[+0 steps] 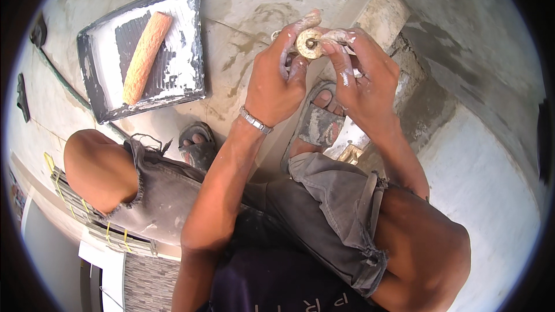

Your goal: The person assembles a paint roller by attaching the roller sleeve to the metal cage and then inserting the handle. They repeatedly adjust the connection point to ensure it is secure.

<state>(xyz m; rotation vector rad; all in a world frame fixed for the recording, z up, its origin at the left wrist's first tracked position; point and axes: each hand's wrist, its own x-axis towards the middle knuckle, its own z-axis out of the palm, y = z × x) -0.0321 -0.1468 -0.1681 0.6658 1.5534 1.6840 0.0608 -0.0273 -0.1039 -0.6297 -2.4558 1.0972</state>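
In front of me, my left hand [274, 81] is closed round a small cream disc [302, 49] with a metal piece in its middle, which looks like a paint roller's end cap. The fingers of my right hand [370, 75] are pinched together at the disc's right side, close to its metal centre. White paint smears the fingers of both hands. To the left, an orange paint roller sleeve [145, 60] lies slantwise in a black paint tray [200, 40] coated with white paint, apart from both hands.
My sandalled feet stand on the grey, stained floor [231, 17] below the hands. A pale block [381, 11] lies beyond my right hand, beside rough broken edging. A thin dark hose [63, 81] runs left of the tray. Stacked tiles [75, 202] with yellow straps lie at lower left.
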